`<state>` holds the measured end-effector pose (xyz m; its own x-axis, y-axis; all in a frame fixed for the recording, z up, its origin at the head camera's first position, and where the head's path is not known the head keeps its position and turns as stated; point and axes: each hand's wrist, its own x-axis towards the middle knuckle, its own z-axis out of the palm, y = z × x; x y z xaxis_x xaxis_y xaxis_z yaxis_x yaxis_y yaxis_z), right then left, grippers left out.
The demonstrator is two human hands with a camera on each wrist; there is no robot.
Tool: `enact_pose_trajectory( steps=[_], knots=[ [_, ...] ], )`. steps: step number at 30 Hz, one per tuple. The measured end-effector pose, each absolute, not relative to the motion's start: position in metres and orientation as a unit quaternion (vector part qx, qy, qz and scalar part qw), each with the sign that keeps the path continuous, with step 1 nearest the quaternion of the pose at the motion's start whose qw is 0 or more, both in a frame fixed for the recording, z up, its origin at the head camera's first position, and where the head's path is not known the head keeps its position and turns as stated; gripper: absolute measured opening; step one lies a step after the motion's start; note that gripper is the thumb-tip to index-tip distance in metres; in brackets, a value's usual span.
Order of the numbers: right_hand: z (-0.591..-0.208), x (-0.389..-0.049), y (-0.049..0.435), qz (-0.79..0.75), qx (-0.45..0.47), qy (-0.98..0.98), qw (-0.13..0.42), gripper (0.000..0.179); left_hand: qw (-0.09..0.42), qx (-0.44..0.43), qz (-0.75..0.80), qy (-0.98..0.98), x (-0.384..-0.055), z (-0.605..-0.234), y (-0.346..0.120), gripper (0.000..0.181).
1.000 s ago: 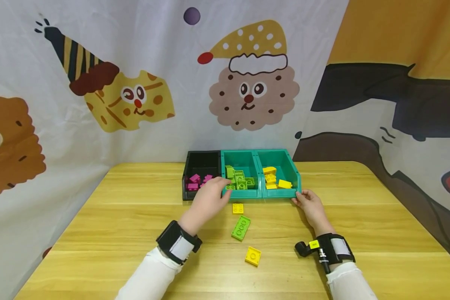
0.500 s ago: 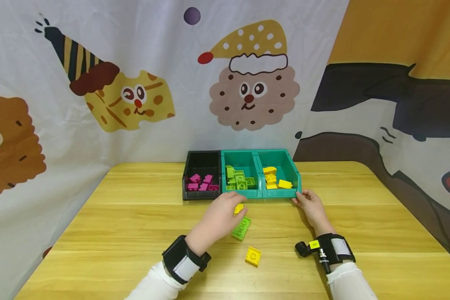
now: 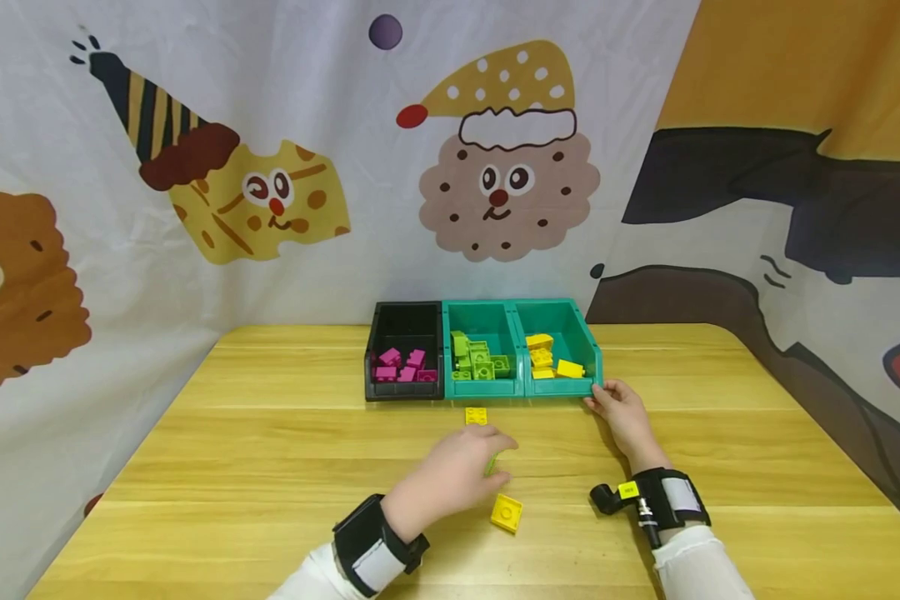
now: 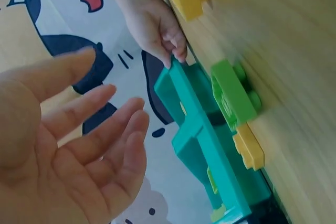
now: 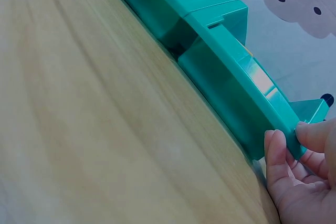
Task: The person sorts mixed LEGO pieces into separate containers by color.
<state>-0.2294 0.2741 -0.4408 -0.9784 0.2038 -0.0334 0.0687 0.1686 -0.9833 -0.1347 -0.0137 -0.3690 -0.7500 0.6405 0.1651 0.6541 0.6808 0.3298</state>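
My left hand is over the green building brick, hiding most of it in the head view. In the left wrist view its loosely bent fingers hold nothing, and the green brick lies apart from them. One yellow brick sits beyond that hand; another yellow brick lies on the near side, studs down. My right hand pinches the front right corner of the right teal bin, thumb on one side and fingers on the other, as the right wrist view shows.
Left of that bin stand a second teal bin with several green bricks and a black bin with several magenta bricks. Several yellow bricks lie in the right bin. Behind the wooden table hangs a printed cloth.
My left hand has drawn back from the bins toward the near side, passing over the far yellow brick to the green one. My right hand keeps its hold on the bin corner.
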Motion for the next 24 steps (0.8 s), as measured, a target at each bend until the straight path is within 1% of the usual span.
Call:
enact_pose_trajectory(
  steps=[7,17,24],
  knots=[
    [-0.44,-0.228,0.274,0.638,-0.091,-0.763,0.048,0.029,0.002,-0.401,-0.168,-0.9,-0.127,-0.374,-0.009,0.041],
    [-0.441,-0.229,0.275,0.636,-0.091,-0.764,0.051,0.03,-0.036,-0.439,-0.156,-0.884,-0.121,-0.377,-0.007,0.053],
    [-0.441,-0.23,0.275,0.64,-0.09,-0.761,0.055,0.03,-0.068,-0.444,-0.14,-0.883,-0.116,-0.38,-0.006,0.057]
  ],
)
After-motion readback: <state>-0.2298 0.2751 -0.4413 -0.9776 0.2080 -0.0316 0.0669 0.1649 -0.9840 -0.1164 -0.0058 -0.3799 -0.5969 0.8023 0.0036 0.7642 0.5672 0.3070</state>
